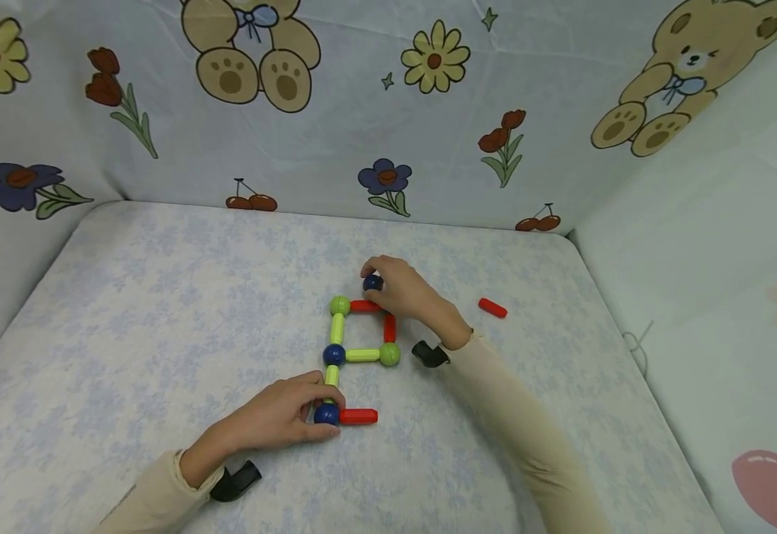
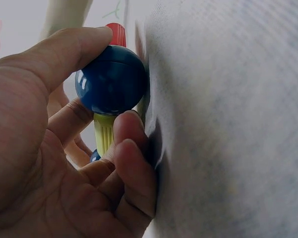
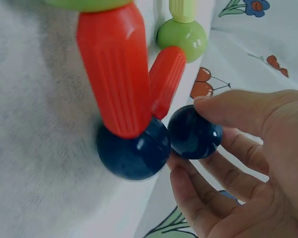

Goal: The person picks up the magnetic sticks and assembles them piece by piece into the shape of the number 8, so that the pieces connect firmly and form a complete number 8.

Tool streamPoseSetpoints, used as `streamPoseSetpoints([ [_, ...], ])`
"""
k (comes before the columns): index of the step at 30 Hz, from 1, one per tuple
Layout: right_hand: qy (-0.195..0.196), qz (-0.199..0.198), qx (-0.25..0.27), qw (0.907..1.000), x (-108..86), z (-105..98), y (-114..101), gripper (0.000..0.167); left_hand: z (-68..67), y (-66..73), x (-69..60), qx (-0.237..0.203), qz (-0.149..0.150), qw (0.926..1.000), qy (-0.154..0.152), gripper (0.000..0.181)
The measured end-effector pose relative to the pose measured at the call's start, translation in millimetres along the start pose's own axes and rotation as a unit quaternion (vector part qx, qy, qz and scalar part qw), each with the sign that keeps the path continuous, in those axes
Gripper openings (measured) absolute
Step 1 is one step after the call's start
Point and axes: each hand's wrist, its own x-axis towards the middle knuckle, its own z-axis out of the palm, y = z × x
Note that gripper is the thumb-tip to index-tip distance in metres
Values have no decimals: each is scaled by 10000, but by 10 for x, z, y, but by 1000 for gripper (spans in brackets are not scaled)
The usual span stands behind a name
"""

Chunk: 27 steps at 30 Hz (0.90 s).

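Observation:
A flat frame of magnetic balls and rods lies on the table. My left hand [image 1: 275, 417] grips its near blue ball [image 2: 111, 82], thumb on one side and fingers on the other; a yellow-green rod [image 2: 104, 134] and a red rod [image 1: 359, 417] join that ball. Between thumb and fingers my right hand [image 1: 400, 289] holds a separate blue ball [image 3: 193, 131], right beside the frame's far corner blue ball [image 3: 134, 151]. Whether the two balls touch I cannot tell. In the head view the right hand hides that corner ball. Two red rods meet there.
A green ball [image 1: 339, 305] marks the frame's far left corner, another green ball [image 1: 390, 354] the near right one. Between them sits a blue ball [image 1: 334, 355]. One loose red rod [image 1: 492, 308] lies right of the right hand. Patterned cloth [image 1: 335, 148] stands behind the table.

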Motion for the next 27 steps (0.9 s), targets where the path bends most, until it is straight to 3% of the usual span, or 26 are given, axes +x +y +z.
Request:
streamPoseSetpoints([
  [7,150,-201,114,9996,-229,-60,24,34,-13,2,-5,-16,-31,10000,-26,26],
  [14,322,-475,446,9974,-579,-110,32,31,-8,-1,5,-34,-56,10000,-52,26],
  [27,-295,-490,655,9962,-1221,9,-30,30,-4,-4,3,16,-62,10000,-53,27],
])
